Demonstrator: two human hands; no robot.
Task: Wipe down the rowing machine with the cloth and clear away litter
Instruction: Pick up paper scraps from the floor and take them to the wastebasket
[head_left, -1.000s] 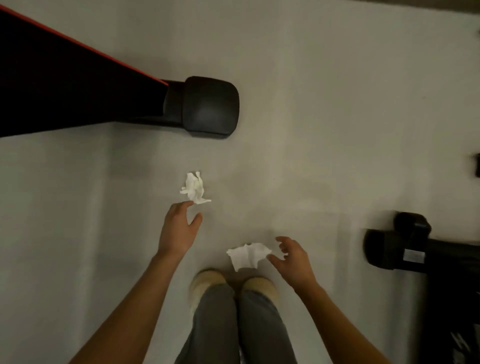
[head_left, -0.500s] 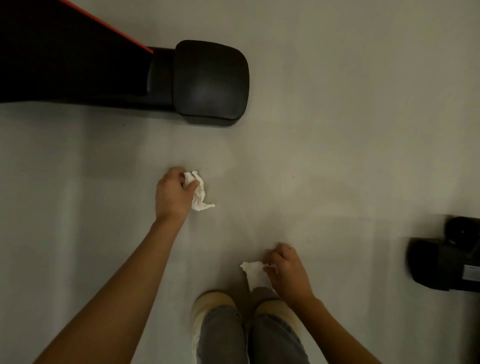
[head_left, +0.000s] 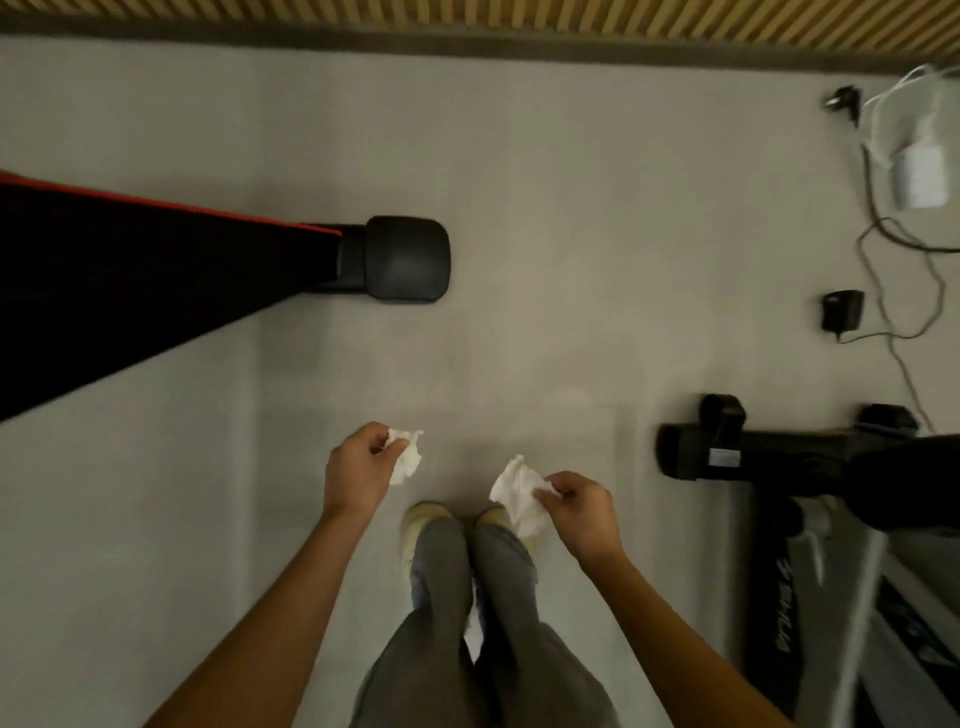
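A crumpled white tissue (head_left: 406, 456) is pinched at the curled fingertips of the left hand (head_left: 358, 470). A second crumpled tissue (head_left: 518, 496) is pinched the same way by the right hand (head_left: 584, 512) and overlaps the right shoe (head_left: 491, 518) in view. Both are held over the grey floor (head_left: 545, 312). Ahead-left of the left hand, a black padded foot (head_left: 408, 260) on a red-edged black frame (head_left: 156, 280) is seen. Right of the right hand, a black machine base (head_left: 753, 457) is seen. A plug adapter (head_left: 841, 310) and cables (head_left: 883, 249) lie beyond it.

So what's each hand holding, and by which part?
Left hand pinches a crumpled tissue by its upper left edge; right hand pinches a second tissue by its right side.
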